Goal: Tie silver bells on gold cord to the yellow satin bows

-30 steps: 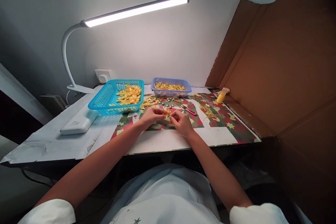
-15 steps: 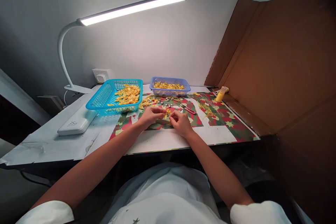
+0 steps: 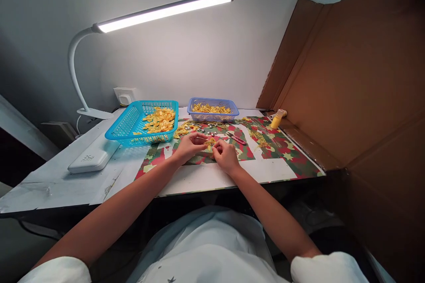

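Between my fingertips, over the patterned mat (image 3: 275, 152), is a small yellow ribbon piece (image 3: 210, 142). My left hand (image 3: 190, 147) pinches it from the left. My right hand (image 3: 226, 154) is closed at its right side, thumb and finger pressed together; fine detail there is too small to tell. Just behind my hands lie several silvery beads (image 3: 211, 133) and loose yellow pieces (image 3: 182, 130). Red-handled snips (image 3: 237, 139) rest to the right of them. The blue basket (image 3: 121, 131) holds yellow ribbon pieces, and the purple basket (image 3: 212, 117) holds gold-coloured pieces.
A white power bank (image 3: 93, 157) lies at the left, below the lamp (image 3: 166, 10). Gold threads (image 3: 260, 138) and a yellow bottle (image 3: 276, 120) are at the right. Cardboard (image 3: 358, 75) stands along the right side.
The whole view has shifted slightly, so the table things appear a little further left. My fingers have moved slightly around the yellow piece, which now shows less between them.
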Demonstrator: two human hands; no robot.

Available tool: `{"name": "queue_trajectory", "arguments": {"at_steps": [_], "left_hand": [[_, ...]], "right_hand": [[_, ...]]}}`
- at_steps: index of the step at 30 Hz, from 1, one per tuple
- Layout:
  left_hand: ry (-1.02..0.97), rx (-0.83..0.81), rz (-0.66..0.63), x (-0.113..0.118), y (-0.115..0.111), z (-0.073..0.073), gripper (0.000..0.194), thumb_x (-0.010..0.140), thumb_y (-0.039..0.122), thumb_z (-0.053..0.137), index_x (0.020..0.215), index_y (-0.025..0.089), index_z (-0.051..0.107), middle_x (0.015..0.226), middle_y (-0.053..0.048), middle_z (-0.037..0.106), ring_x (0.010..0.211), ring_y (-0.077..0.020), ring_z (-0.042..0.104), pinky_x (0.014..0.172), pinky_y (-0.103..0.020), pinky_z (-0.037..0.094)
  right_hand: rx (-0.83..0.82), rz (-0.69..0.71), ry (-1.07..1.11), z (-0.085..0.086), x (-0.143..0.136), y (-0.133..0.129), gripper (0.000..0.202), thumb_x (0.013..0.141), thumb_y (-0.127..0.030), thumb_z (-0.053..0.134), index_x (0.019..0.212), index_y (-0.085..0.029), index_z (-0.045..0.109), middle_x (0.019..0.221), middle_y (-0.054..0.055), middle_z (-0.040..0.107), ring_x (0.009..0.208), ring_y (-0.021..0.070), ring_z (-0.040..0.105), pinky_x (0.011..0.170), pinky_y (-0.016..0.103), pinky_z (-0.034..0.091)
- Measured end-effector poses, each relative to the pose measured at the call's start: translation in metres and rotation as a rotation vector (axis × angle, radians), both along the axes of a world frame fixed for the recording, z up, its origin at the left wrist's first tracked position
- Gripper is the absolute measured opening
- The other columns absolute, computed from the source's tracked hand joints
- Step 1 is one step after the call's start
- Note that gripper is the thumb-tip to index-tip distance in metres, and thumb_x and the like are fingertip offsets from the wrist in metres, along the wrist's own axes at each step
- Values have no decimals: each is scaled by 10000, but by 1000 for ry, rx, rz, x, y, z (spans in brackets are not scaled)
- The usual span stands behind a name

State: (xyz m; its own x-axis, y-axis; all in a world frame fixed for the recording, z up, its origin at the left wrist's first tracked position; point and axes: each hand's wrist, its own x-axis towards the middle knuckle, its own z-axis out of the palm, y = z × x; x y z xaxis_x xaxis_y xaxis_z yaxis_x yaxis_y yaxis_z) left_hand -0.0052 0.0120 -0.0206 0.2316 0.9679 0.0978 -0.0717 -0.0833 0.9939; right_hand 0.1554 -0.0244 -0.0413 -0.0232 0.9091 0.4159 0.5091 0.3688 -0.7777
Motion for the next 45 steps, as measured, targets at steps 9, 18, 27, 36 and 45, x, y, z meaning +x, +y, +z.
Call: {"name": "queue_trajectory", "arguments": {"at_steps": [9,18,27,36,45], "left_hand": [[-10,-46,-16,0,0,-1,428,466,174,842,857,145,671,727,-31,731,674,-162,671,643,-275,521],[-62,-99,-2,2,0,3,348,493,300,850,731,138,654,683,3,673,603,-108,632,644,-258,550],[-85,-67,13,4,0,3,398,468,366,864,671,146,602,667,4,667,563,-105,626,611,-258,551],[-57,57,22,4,-2,2,410,506,412,862,698,154,607,664,9,661,605,-125,625,654,-283,538],[-11,156,41,4,2,-4,339,551,365,827,703,156,607,647,11,656,605,-131,633,624,-258,498]], "right_hand": [[-43,-18,21,2,-2,0,111,802,-220,516,697,-223,480,548,-15,640,506,162,590,600,276,442],[-151,68,186,2,-1,0,104,794,-302,520,743,-213,517,578,-4,679,489,144,563,531,249,414],[-169,67,246,2,-1,1,126,789,-313,522,730,-202,517,577,7,689,459,128,534,503,237,386],[-160,47,206,5,-2,-3,129,784,-302,532,697,-206,526,536,-7,665,465,136,548,537,253,426],[-162,37,262,4,-3,-2,132,778,-313,528,706,-202,524,520,-13,653,447,128,534,519,243,417]]}}
